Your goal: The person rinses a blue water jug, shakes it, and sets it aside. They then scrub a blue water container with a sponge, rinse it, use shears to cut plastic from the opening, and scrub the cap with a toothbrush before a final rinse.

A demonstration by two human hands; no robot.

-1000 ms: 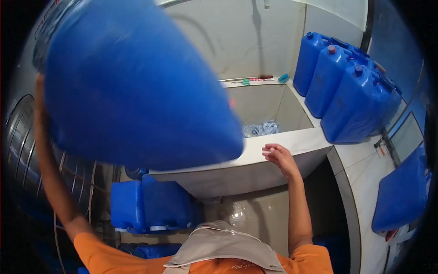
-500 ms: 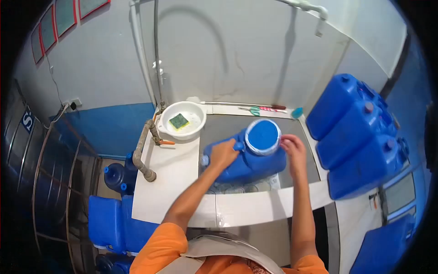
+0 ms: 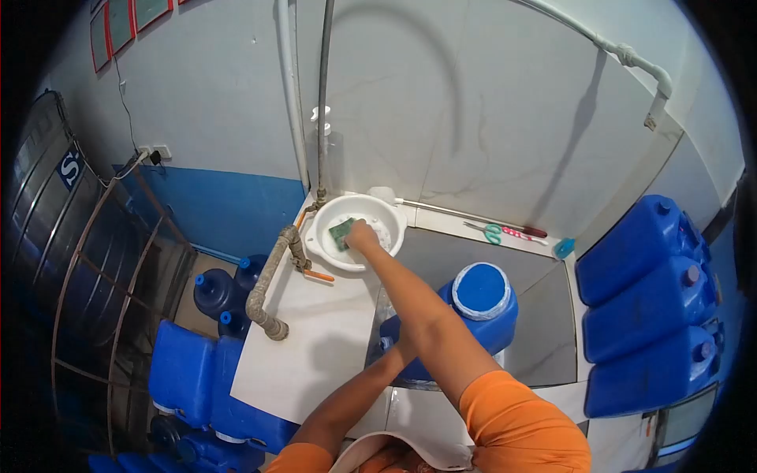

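My right hand (image 3: 362,236) reaches across to the left, into a white basin (image 3: 322,252), and grips a green and yellow scouring sponge (image 3: 341,233). White suds lie around the sponge. A blue water jug (image 3: 498,327) stands in the grey sink; its wide round blue cap (image 3: 481,288) has a whitish wrap around the rim. My left forearm (image 3: 359,389) stretches toward the jug's near left side. The right arm passes over it, so the left hand and its fingers are hidden.
Several blue jugs (image 3: 635,314) line the right side. A brown pipe (image 3: 266,292) with an orange-handled valve (image 3: 318,276) rises left of the sink. Green-handled scissors (image 3: 492,233) and a red-handled tool (image 3: 535,232) lie on the back ledge. More jugs (image 3: 181,366) stand lower left.
My right hand has left the jug's cap area and crossed over to the basin, taking hold of the sponge. My left hand, earlier on the jug's handle, is now covered. The view has shifted left.
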